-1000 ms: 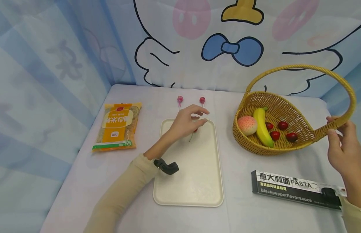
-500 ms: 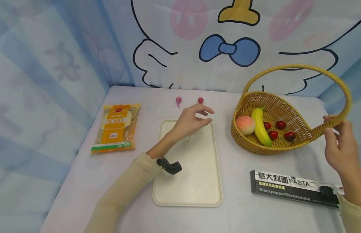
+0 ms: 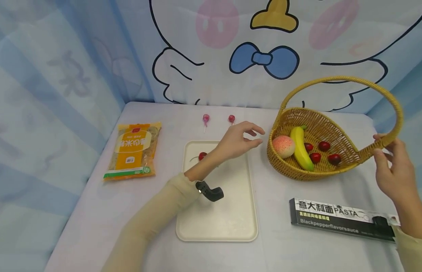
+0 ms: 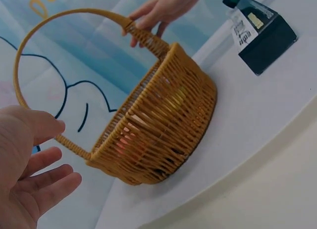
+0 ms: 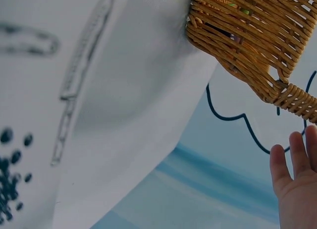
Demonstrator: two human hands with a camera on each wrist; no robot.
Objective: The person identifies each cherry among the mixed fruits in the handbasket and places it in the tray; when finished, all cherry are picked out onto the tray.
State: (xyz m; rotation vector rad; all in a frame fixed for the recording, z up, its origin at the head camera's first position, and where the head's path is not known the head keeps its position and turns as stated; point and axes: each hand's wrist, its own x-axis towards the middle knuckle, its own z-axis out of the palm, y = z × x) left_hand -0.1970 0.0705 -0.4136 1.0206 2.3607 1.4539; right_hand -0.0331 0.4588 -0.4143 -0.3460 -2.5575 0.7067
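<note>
a pale table (image 3: 95, 211) is set before a cartoon-printed curtain. from the head view, the wicker basket (image 3: 319, 166) is seen right of the cream tray (image 3: 231, 226), steadied at the near end of its handle by the right hand (image 3: 389, 166), whose fingers are curled about the handle base, seemingly so the basket does not shift. the left hand (image 3: 236, 141) is held over the tray's far right corner, just left of the basket, fingers loosely apart and nothing gripped. a cherry (image 3: 202, 155) lies on the tray, left of that hand; in the basket a peach (image 3: 283, 146), a banana (image 3: 300, 149) and more cherries (image 3: 324, 145) are kept. two lollipops (image 3: 206, 118) lie beyond the tray, a noodle packet (image 3: 134, 149) to its left, a pasta box (image 3: 340, 219) to its right, near the basket; nothing is seen between left hand and basket. from the left wrist view, the spread fingers (image 4: 44, 179) are shown beside the basket (image 4: 163, 125). from the right wrist view, only straight fingertips (image 5: 297, 149) under the handle are shown.
</note>
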